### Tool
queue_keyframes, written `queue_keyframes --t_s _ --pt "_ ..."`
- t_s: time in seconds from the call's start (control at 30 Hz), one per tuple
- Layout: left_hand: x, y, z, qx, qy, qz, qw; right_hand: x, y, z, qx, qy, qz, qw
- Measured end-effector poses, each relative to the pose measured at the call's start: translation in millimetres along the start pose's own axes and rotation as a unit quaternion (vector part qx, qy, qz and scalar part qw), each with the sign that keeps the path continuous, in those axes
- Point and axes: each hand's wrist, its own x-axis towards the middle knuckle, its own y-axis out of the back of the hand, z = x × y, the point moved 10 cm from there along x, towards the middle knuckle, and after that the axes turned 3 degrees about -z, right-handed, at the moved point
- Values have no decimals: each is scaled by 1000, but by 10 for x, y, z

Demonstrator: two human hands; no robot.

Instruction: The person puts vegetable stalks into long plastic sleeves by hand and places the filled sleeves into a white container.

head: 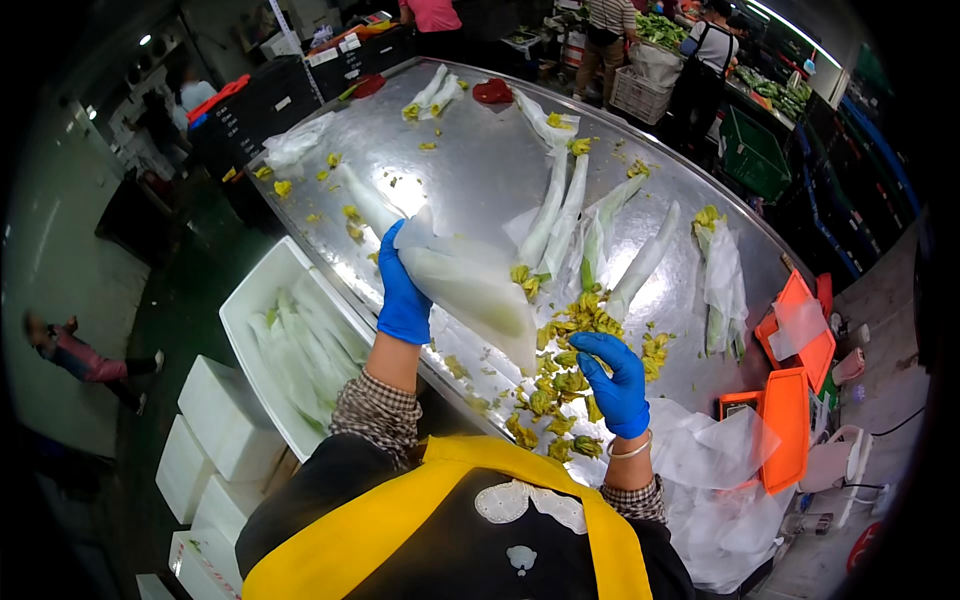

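Blue gloves cover both hands. My left hand (pixel 403 285) grips one end of a long vegetable wrapped in translucent paper (pixel 476 289), whose wide end slants down to the right. My right hand (pixel 616 382), fingers curled and holding nothing visible, is over the metal table (pixel 465 142), beside withered yellow blossoms (pixel 570 382). More long pale green vegetables in translucent wraps (pixel 566 217) lie across the table, some with yellow blossoms at their ends. A white foam box (pixel 259 300) at the left holds several wrapped vegetables (pixel 307 360).
Sheets of translucent wrapping (pixel 697 442) and orange plastic trays (pixel 786 427) lie at the right. White foam boxes (pixel 225 427) are stacked at lower left. Black crates (pixel 262 112) stand beyond the table. Several people are in the background, one person (pixel 90 356) at far left.
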Motion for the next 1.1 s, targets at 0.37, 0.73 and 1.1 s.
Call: queue_keyframes --t_s 0.37,0.73,1.1 --pt "235 319 -214 -81 22 -211 974 236 -329 -585 110 55 -45 991" --pt "-153 -162 -208 -403 164 -175 883 243 -459 -532 102 33 -58 993" --pt "7 30 -345 -315 147 -188 919 198 -442 -439 104 18 -50 993"
